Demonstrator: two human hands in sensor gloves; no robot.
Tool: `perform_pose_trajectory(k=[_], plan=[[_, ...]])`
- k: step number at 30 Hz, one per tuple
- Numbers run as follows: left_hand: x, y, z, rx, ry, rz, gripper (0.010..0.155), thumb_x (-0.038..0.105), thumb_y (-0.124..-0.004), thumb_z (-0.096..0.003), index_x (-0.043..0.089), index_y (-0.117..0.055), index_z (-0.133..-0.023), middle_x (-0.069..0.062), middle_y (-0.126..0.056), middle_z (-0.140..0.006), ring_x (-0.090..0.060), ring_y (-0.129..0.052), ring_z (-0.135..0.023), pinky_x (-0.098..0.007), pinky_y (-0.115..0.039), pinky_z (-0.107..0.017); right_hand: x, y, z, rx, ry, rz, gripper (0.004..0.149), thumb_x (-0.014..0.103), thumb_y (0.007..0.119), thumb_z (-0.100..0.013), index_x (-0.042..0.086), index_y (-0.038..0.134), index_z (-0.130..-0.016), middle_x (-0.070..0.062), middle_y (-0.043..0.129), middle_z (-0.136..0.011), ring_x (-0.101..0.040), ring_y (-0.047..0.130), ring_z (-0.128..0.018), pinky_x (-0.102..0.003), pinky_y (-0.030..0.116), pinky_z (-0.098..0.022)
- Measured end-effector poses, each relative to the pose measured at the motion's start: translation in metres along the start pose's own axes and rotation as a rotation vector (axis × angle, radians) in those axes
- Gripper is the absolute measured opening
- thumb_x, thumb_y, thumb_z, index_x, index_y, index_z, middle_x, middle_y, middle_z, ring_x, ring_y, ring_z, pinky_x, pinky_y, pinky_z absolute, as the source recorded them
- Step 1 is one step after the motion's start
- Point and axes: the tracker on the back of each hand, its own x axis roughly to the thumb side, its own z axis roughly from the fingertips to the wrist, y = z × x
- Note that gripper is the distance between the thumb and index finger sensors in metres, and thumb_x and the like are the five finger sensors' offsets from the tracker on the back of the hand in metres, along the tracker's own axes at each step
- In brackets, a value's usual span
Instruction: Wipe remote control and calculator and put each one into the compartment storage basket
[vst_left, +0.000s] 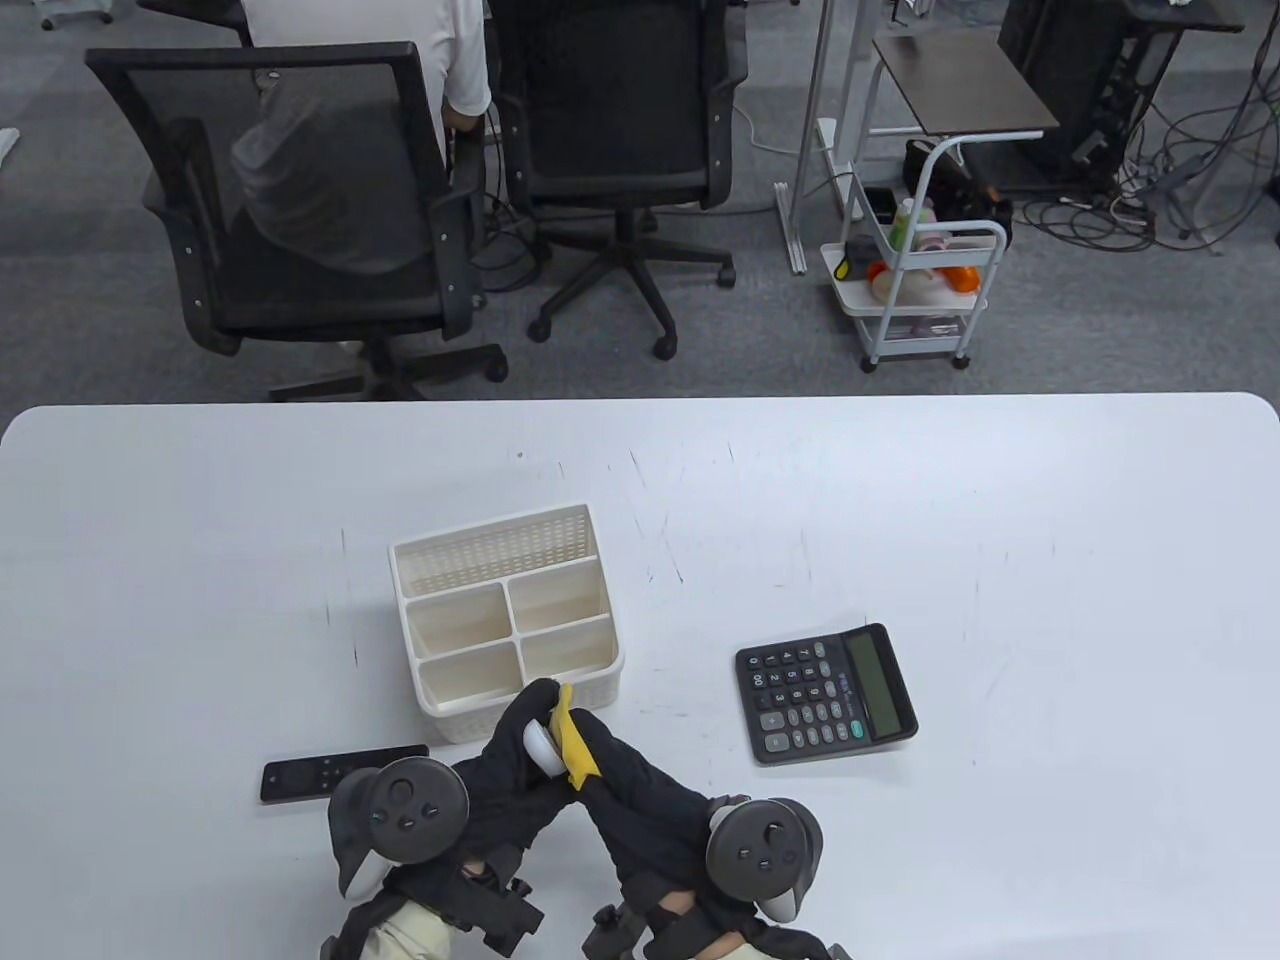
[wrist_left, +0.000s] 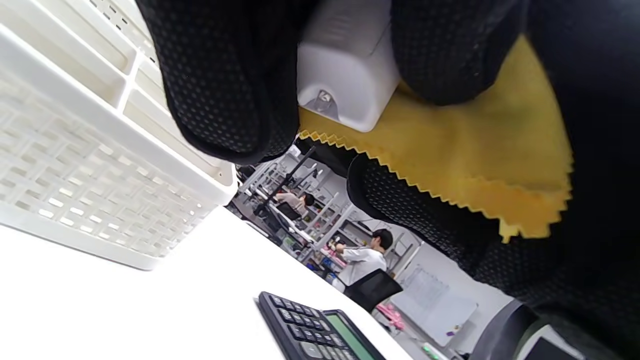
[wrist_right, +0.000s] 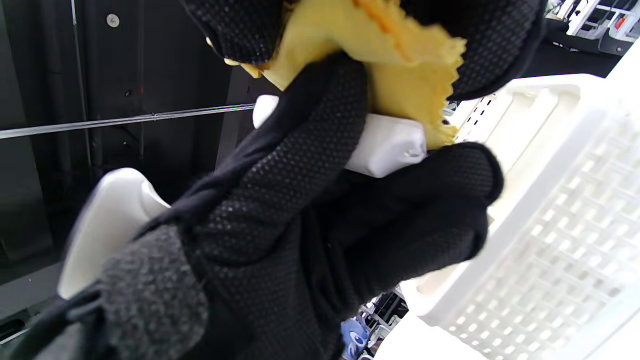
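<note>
1. Hands meet just in front of the basket: the left hand grips a white remote, and the right hand pinches a yellow cloth against it.
2. Calculator lies on the bench to the right, apart from both hands.
3. Only the table view shows a black remote lying beside the left wrist.
4. Left wrist view shows the cloth's zigzag edge under the white remote's end.

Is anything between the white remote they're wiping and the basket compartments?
Nothing visible. The left hand holds the white remote beside the basket's near wall, the right hand presses the yellow cloth against it, and all compartments look empty.
</note>
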Motion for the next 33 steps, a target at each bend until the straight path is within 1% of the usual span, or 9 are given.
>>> perform_pose_trajectory(k=[2, 7, 16, 18, 21, 23, 25, 28, 33], plan=[[0.000, 0.001, 0.001, -0.018, -0.007, 0.013, 0.082, 0.044, -0.086, -0.0480, 0.017, -0.037, -0.109, -0.015, -0.085, -0.092, -0.031, -0.107, -0.072, -0.033, -0.100, -0.046, 0.001, 0.001, 0.001, -0.001, -0.012, 0.007, 0.051, 0.022, 0.070, -0.057, -0.001, 0.068, -0.102, -0.027, 0.085, -0.094, -0.049, 0.083, -0.080, -0.060, 0.073, -0.053], [0.011, -0.001, 0.002, -0.022, -0.063, -0.110, 0.085, 0.042, -0.086, -0.0481, 0.014, -0.034, -0.109, -0.017, -0.086, -0.091, -0.031, -0.108, -0.072, -0.034, -0.101, -0.046, 0.002, 0.006, 0.002, 0.027, -0.048, 0.016, 0.052, 0.022, 0.069, -0.057, 0.002, 0.065, -0.104, -0.027, 0.073, -0.104, -0.050, 0.070, -0.091, -0.065, 0.066, -0.057], [0.005, 0.003, 0.000, 0.011, -0.012, -0.073, 0.087, 0.042, -0.086, -0.0481, 0.013, -0.032, -0.109, -0.020, -0.088, -0.089, -0.032, -0.110, -0.068, -0.034, -0.102, -0.043, -0.002, 0.000, -0.001, -0.001, -0.036, -0.029, 0.050, 0.022, 0.070, -0.057, 0.000, 0.069, -0.102, -0.025, 0.084, -0.096, -0.047, 0.083, -0.082, -0.062, 0.071, -0.055], [0.005, 0.003, 0.001, -0.001, -0.027, -0.073, 0.086, 0.041, -0.086, -0.0482, 0.013, -0.032, -0.109, -0.020, -0.088, -0.089, -0.032, -0.110, -0.068, -0.034, -0.102, -0.043, -0.001, 0.001, -0.001, -0.009, -0.043, -0.040, 0.051, 0.022, 0.070, -0.057, 0.000, 0.068, -0.102, -0.025, 0.084, -0.096, -0.047, 0.082, -0.083, -0.062, 0.071, -0.055], [0.010, -0.001, 0.001, -0.043, -0.065, -0.098, 0.087, 0.041, -0.086, -0.0481, 0.014, -0.031, -0.109, -0.020, -0.088, -0.089, -0.031, -0.110, -0.068, -0.034, -0.102, -0.043, -0.002, 0.004, -0.001, 0.016, -0.043, -0.032, 0.051, 0.022, 0.069, -0.057, 0.001, 0.067, -0.103, -0.027, 0.076, -0.102, -0.049, 0.074, -0.089, -0.065, 0.067, -0.056], [0.013, -0.003, 0.002, -0.030, -0.059, -0.134, 0.087, 0.041, -0.086, -0.0482, 0.013, -0.030, -0.109, -0.020, -0.088, -0.089, -0.031, -0.110, -0.068, -0.035, -0.102, -0.043, -0.003, 0.005, 0.001, 0.017, -0.040, -0.029, 0.051, 0.022, 0.069, -0.057, 0.001, 0.066, -0.103, -0.027, 0.074, -0.103, -0.050, 0.073, -0.089, -0.066, 0.067, -0.056], [0.011, -0.001, 0.001, -0.021, -0.041, -0.143, 0.087, 0.041, -0.086, -0.0482, 0.013, -0.030, -0.109, -0.020, -0.088, -0.089, -0.031, -0.110, -0.068, -0.035, -0.102, -0.043, -0.002, 0.002, 0.000, 0.013, -0.035, -0.021, 0.051, 0.022, 0.069, -0.057, -0.001, 0.068, -0.102, -0.028, 0.078, -0.099, -0.049, 0.079, -0.085, -0.064, 0.069, -0.056], [0.007, 0.002, 0.001, -0.009, -0.018, -0.072, 0.087, 0.040, -0.086, -0.0478, 0.014, -0.031, -0.109, -0.020, -0.088, -0.089, -0.033, -0.110, -0.068, -0.035, -0.101, -0.043, -0.001, -0.001, -0.001, -0.017, -0.036, -0.039, 0.050, 0.022, 0.070, -0.057, -0.002, 0.069, -0.101, -0.026, 0.085, -0.094, -0.047, 0.085, -0.080, -0.063, 0.071, -0.054], [0.009, 0.002, 0.002, -0.018, -0.043, -0.065, 0.086, 0.040, -0.086, -0.0477, 0.014, -0.032, -0.109, -0.020, -0.088, -0.089, -0.032, -0.110, -0.068, -0.035, -0.102, -0.043, 0.000, -0.003, -0.001, -0.040, -0.044, -0.033, 0.050, 0.022, 0.069, -0.057, 0.000, 0.068, -0.102, -0.024, 0.086, -0.094, -0.045, 0.086, -0.079, -0.062, 0.070, -0.055]])
